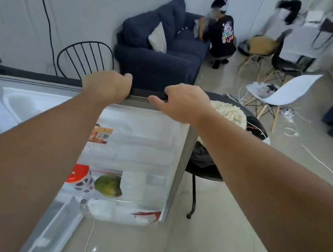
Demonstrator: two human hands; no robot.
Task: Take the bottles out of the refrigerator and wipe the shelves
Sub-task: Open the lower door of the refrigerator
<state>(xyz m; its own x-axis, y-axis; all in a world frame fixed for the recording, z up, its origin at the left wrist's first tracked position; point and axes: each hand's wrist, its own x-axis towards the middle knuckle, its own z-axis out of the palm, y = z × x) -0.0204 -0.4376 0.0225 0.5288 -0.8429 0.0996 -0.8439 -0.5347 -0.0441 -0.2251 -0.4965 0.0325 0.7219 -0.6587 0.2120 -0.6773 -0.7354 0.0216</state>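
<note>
The refrigerator door (176, 166) stands open below me, its white inner racks facing up. Both hands hold its dark top edge: my left hand (106, 87) curls over it, and my right hand (184, 103) grips it a little to the right. In the lower door rack sit a container with a red lid (79, 175), a green round fruit (108, 185) and a clear bottle (136, 186). A small orange packet (101, 135) sits in an upper rack. The refrigerator's inner shelves are out of sight.
A black wire chair (84, 58) and a navy sofa (159, 55) stand behind the door. A dark round table (238, 119) with a cream cloth is right of it. A person crouches by the sofa. White and black chairs, loose cables lie on the floor at right.
</note>
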